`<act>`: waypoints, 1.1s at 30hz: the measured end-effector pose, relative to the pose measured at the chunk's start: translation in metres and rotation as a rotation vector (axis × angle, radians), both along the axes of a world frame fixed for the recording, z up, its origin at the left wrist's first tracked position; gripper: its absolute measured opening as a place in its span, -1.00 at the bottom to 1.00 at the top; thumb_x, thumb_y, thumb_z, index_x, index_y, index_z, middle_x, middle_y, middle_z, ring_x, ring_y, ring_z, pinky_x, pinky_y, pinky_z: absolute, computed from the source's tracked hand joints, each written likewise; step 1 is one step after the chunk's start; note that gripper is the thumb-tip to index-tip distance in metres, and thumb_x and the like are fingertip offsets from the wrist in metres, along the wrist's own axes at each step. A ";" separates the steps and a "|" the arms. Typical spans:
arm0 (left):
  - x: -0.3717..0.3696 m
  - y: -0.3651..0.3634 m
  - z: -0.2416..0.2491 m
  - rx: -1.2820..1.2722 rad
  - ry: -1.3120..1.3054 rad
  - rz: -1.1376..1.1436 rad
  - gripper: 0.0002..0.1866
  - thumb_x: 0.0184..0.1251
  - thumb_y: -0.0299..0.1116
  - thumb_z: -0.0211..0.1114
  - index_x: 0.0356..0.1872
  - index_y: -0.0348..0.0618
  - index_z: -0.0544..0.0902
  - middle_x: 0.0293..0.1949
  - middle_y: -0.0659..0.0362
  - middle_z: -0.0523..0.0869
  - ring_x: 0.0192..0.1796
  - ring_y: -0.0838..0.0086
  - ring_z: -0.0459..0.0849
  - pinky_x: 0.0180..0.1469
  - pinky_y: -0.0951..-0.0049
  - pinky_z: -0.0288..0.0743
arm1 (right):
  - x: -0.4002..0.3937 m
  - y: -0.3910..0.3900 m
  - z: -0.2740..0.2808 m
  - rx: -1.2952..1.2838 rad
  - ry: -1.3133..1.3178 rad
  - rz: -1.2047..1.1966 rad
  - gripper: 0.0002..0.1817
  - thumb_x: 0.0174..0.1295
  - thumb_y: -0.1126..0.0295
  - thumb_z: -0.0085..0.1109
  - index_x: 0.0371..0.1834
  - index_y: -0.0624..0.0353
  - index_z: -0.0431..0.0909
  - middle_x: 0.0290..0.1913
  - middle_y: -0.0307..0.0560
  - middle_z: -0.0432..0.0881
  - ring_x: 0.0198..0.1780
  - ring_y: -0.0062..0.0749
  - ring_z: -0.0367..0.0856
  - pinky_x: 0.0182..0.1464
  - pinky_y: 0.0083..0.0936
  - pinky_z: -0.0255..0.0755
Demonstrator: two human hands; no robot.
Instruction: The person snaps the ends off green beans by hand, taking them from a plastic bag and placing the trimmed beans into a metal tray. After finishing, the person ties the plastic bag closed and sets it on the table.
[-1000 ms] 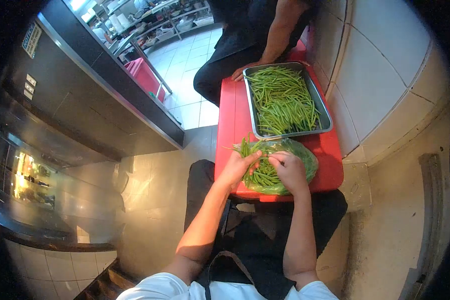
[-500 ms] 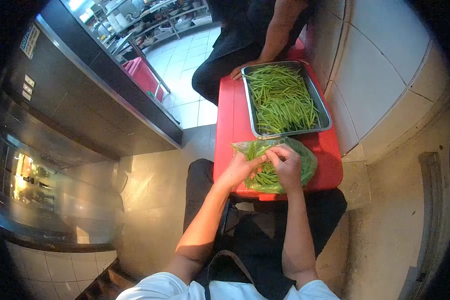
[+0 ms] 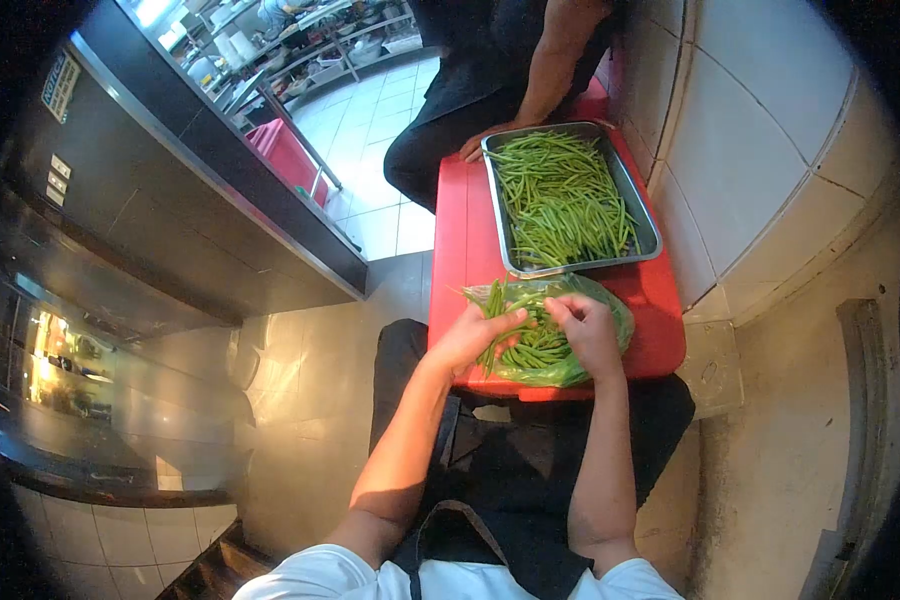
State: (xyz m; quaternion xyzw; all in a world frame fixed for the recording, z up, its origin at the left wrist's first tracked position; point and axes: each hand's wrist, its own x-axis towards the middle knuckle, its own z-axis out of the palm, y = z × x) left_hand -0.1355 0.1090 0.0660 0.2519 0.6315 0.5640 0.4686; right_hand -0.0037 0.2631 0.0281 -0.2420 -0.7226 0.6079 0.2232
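A clear plastic bag of green beans lies on the near end of a red table. My left hand holds a small bunch of green beans that stick up past its fingers. My right hand rests on the bag, its fingertips pinching a bean close to the left hand. Beyond the bag stands a steel tray heaped with green beans.
Another person in dark clothes sits at the table's far end, one hand on the tray's corner. A tiled wall runs along the right. A steel counter is on the left, with tiled floor between.
My left hand has lifted a bunch of beans upward out of the bag. My right hand shifted slightly right on the bag. The other person's hand stayed at the tray.
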 end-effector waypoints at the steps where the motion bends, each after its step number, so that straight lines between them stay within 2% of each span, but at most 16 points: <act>1: 0.000 0.000 -0.002 0.008 0.004 -0.012 -0.75 0.52 -0.19 0.27 -0.06 -0.18 0.65 -0.39 0.32 0.63 -0.46 0.68 0.51 -0.51 0.61 0.32 | -0.002 -0.004 0.000 -0.071 0.078 -0.017 -0.79 0.33 0.34 0.31 -0.25 0.31 0.71 -0.27 -0.17 0.74 -0.33 -0.61 0.61 -0.28 -0.56 0.46; 3: 0.000 0.001 -0.009 0.025 0.012 -0.036 -0.75 0.52 -0.18 0.27 -0.05 -0.17 0.63 -0.39 0.33 0.63 -0.45 0.68 0.52 -0.50 0.60 0.35 | -0.007 -0.015 0.015 -0.213 0.232 -0.049 -0.80 0.32 0.38 0.31 -0.27 0.35 0.70 -0.28 -0.17 0.73 -0.33 -0.63 0.60 -0.25 -0.54 0.47; 9: -0.001 0.002 -0.015 -0.005 0.031 -0.057 -0.76 0.53 -0.16 0.27 -0.07 -0.12 0.62 -0.41 0.33 0.60 -0.42 0.67 0.55 -0.49 0.59 0.37 | -0.009 -0.014 0.005 0.005 0.219 0.013 -0.80 0.36 0.41 0.25 -0.28 0.37 0.69 -0.36 -0.25 0.67 -0.32 -0.62 0.59 -0.24 -0.59 0.46; 12: -0.003 0.002 -0.013 -0.009 0.065 -0.038 -0.76 0.53 -0.17 0.27 -0.08 -0.13 0.62 -0.42 0.33 0.59 -0.43 0.67 0.54 -0.48 0.60 0.33 | -0.011 -0.014 0.002 0.150 0.231 -0.022 -0.80 0.38 0.39 0.23 -0.31 0.34 0.70 -0.37 -0.26 0.65 -0.38 -0.65 0.55 -0.32 -0.63 0.40; 15: -0.003 0.000 -0.011 0.031 0.033 -0.066 -0.76 0.53 -0.18 0.27 -0.08 -0.15 0.61 -0.42 0.33 0.59 -0.44 0.67 0.52 -0.48 0.60 0.29 | -0.009 -0.015 0.002 -0.264 0.157 0.038 -0.80 0.38 0.36 0.25 -0.29 0.29 0.70 -0.39 -0.25 0.63 -0.43 -0.68 0.50 -0.38 -0.64 0.34; 18: 0.003 0.001 -0.004 0.057 -0.007 -0.035 -0.78 0.50 -0.20 0.30 -0.16 -0.15 0.62 -0.47 0.31 0.58 -0.47 0.66 0.50 -0.49 0.59 0.31 | -0.009 -0.013 -0.012 -0.850 0.533 0.195 -0.81 0.38 0.34 0.25 -0.24 0.25 0.71 -0.40 -0.26 0.63 -0.45 -0.69 0.46 -0.42 -0.65 0.31; 21: -0.004 -0.003 -0.007 0.032 -0.003 -0.043 -0.75 0.52 -0.18 0.27 -0.12 -0.17 0.63 -0.47 0.32 0.57 -0.50 0.67 0.45 -0.47 0.61 0.26 | -0.010 -0.005 -0.017 -0.992 0.642 0.287 -0.85 0.36 0.39 0.26 -0.21 0.26 0.70 -0.34 -0.25 0.66 -0.42 -0.68 0.52 -0.33 -0.68 0.39; 24: -0.002 -0.003 -0.007 0.045 -0.035 0.015 -0.74 0.52 -0.16 0.28 -0.14 -0.18 0.66 -0.50 0.31 0.55 -0.53 0.68 0.41 -0.48 0.61 0.24 | -0.006 -0.004 -0.013 -0.397 0.225 0.033 -0.87 0.32 0.45 0.27 -0.18 0.30 0.70 -0.19 -0.17 0.71 -0.25 -0.59 0.63 -0.16 -0.65 0.48; 27: -0.002 -0.003 -0.003 0.042 -0.040 -0.037 -0.73 0.51 -0.15 0.28 -0.15 -0.18 0.68 -0.50 0.31 0.56 -0.54 0.69 0.41 -0.50 0.61 0.23 | -0.009 -0.002 -0.009 -0.005 0.298 -0.065 -0.83 0.28 0.48 0.31 -0.14 0.35 0.71 -0.04 -0.09 0.70 -0.04 -0.49 0.67 0.01 -0.59 0.51; 30: -0.004 -0.002 -0.010 0.015 -0.035 -0.104 -0.76 0.52 -0.18 0.27 -0.11 -0.16 0.65 -0.48 0.32 0.56 -0.52 0.69 0.43 -0.50 0.61 0.25 | -0.011 -0.007 0.006 -0.018 0.380 0.066 -0.79 0.25 0.46 0.34 -0.11 0.35 0.72 0.01 -0.09 0.68 0.06 -0.46 0.64 0.04 -0.54 0.51; 33: 0.003 -0.001 -0.010 0.046 -0.040 -0.067 -0.80 0.52 -0.24 0.24 -0.05 -0.15 0.62 -0.46 0.31 0.57 -0.51 0.68 0.47 -0.50 0.60 0.30 | -0.018 -0.024 -0.001 -0.131 0.312 0.099 -0.81 0.23 0.48 0.36 -0.16 0.38 0.71 0.01 -0.08 0.68 0.01 -0.46 0.66 0.03 -0.53 0.53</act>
